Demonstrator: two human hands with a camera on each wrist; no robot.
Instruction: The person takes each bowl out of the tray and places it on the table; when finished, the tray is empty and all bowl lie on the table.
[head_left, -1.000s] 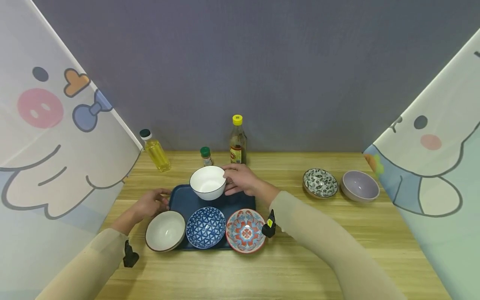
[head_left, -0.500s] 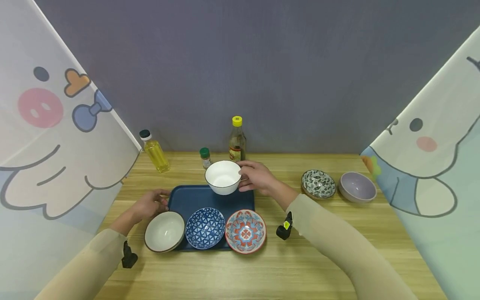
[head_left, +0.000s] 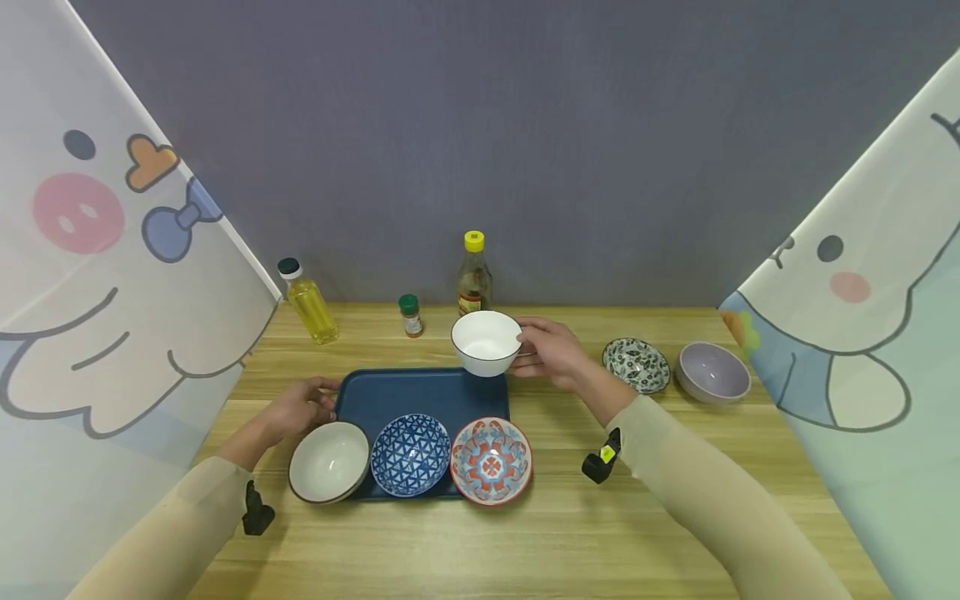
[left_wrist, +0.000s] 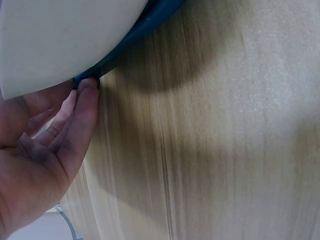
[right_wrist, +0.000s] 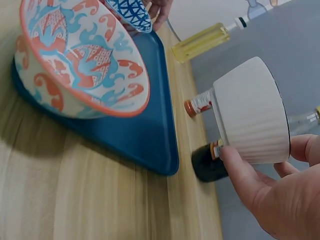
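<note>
My right hand [head_left: 551, 352] grips a white dark-rimmed bowl [head_left: 487, 343] by its right side, thumb and fingers around it. In the right wrist view the bowl [right_wrist: 252, 112] is held up, clear of the table. My left hand [head_left: 296, 408] holds the left edge of a dark blue tray [head_left: 420, 387]; in the left wrist view its fingertips [left_wrist: 89, 85] meet the tray's edge, partly behind a bowl. Along the tray's near side sit a cream brown-rimmed bowl [head_left: 330, 462], a blue triangle-patterned bowl [head_left: 411, 456] and a red-and-blue patterned bowl [head_left: 492, 462].
Behind the tray stand an oil bottle [head_left: 312, 308], a green-capped spice jar [head_left: 411, 315] and a yellow-capped sauce bottle [head_left: 474, 279]. On the right are a leaf-patterned bowl [head_left: 637, 364] and a lilac bowl [head_left: 712, 372]. A grey wall [head_left: 480, 150] closes the back.
My right hand has carried the white bowl to the right and slightly back, from over the tray's middle to its far right corner. My left hand has stayed at the tray's edge.
</note>
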